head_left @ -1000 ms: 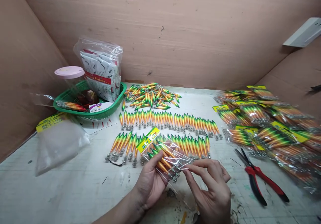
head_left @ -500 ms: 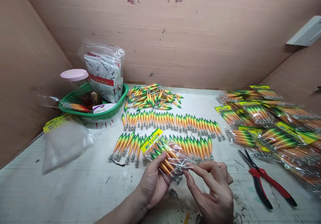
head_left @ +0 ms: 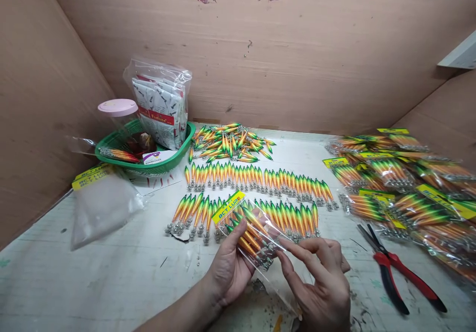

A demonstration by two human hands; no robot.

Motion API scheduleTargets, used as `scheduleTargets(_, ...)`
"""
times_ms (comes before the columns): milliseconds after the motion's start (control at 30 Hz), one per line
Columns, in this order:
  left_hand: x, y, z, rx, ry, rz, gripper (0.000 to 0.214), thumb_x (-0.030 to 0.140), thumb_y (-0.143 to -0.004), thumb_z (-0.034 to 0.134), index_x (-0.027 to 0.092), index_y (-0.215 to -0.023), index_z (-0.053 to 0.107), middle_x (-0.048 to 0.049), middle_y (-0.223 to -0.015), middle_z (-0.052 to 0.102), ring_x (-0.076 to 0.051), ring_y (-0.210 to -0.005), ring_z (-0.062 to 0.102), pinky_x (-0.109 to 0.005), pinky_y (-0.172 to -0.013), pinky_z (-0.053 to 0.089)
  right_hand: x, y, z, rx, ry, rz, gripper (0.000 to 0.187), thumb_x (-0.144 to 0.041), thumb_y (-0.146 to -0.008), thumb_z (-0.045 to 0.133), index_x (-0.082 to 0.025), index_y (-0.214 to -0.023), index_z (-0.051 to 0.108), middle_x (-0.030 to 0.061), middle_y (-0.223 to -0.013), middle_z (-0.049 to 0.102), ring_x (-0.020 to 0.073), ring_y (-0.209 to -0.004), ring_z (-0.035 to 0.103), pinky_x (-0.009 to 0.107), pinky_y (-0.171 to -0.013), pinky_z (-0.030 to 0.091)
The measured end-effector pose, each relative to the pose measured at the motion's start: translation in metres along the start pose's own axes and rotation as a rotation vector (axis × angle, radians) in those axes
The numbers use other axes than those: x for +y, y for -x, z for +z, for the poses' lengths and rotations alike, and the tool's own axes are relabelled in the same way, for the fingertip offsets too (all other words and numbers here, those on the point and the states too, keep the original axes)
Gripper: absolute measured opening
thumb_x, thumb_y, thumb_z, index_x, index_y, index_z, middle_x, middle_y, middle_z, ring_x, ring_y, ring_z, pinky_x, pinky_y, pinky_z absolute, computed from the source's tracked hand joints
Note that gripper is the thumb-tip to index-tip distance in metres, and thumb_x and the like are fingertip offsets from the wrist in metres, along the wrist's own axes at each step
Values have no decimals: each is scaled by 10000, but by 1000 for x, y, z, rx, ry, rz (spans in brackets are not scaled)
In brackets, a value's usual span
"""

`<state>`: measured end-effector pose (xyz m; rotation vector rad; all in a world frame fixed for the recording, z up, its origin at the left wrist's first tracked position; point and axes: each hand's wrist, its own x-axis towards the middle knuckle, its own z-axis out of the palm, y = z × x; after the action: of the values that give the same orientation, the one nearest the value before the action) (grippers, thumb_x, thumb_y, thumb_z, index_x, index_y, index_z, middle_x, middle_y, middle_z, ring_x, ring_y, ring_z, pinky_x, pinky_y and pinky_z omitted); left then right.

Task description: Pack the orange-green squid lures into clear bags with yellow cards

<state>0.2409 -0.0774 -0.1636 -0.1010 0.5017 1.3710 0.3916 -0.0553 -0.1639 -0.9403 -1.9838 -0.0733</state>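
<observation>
A clear plastic bag (head_left: 229, 208) with a yellow and green "BCT LURE" header is tilted in front of me. Several green and orange squid jigs (head_left: 253, 238) lie inside, their metal hook crowns toward the lower right. My left hand (head_left: 230, 275) is closed round the bag's lower left side, thumb on top. The thumb and index finger of my right hand (head_left: 325, 282) pinch the bag's plastic beside the hooks. Behind the bag stretch a front row of jigs (head_left: 191, 215) and a back row (head_left: 238, 176), partly covered by the bag.
Loose jigs (head_left: 230, 143) are heaped at the back. Filled bags (head_left: 420, 205) pile up at right, near red-handled pliers (head_left: 394, 267). Flat header bags (head_left: 106, 210) lie at left, before a green basket (head_left: 167, 166) holding a jar (head_left: 119, 108) and white packets (head_left: 158, 109).
The whole view has shifted slightly, so the table's things sit a little further right. Both hands stay on the bag, with the right fingers moved slightly at its hook end.
</observation>
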Motion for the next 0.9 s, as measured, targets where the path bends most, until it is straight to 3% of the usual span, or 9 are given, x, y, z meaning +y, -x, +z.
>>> scheduleTargets(167, 0, -1, -1, 0, -30, -14, 564, 232, -911, 483, 106, -1420, 277, -183, -1168, 586, -279, -1003, 612, -464, -928, 461, 0, -1, -4, 7, -43, -26, 174, -146, -815, 634, -184, -984, 655, 44, -767, 541, 157, -757, 458, 311, -664, 337)
scheduleTargets(300, 2, -1, -1, 35, 21, -29, 591, 234, -913, 486, 183, -1447, 238, -141, -1239, 555, -269, -1043, 596, -460, -956, 445, 4, 2, -10, -75, -86, -45, 144, -174, -789, 674, -191, -930, 654, 45, -793, 541, 166, -801, 462, 311, -683, 355)
scheduleTargets(467, 1, -1, -4, -26, 62, -48, 691, 224, -888, 525, 185, -1475, 162, -172, -1308, 494, -296, -1095, 565, -464, -981, 421, 8, 7, -11, -154, -117, -101, 188, -128, -772, 675, -206, -942, 658, 55, -796, 519, 174, -794, 450, 311, -666, 348)
scheduleTargets(733, 0, -1, -4, -59, 93, -64, 729, 195, -881, 520, 183, -1485, 112, -180, -1331, 470, -316, -1125, 543, -486, -989, 406, 1, 7, -7, -137, -90, -84, 127, -153, -781, 666, -201, -896, 639, 39, -775, 549, 177, -777, 482, 327, -683, 332)
scheduleTargets(900, 0, -1, -4, -43, 92, -57, 698, 200, -892, 491, 195, -1483, 119, -167, -1332, 474, -310, -1104, 557, -505, -983, 407, -2, 4, -12, -79, -61, 9, 78, -168, -812, 632, -194, -885, 622, 16, -756, 592, 167, -767, 500, 327, -689, 310)
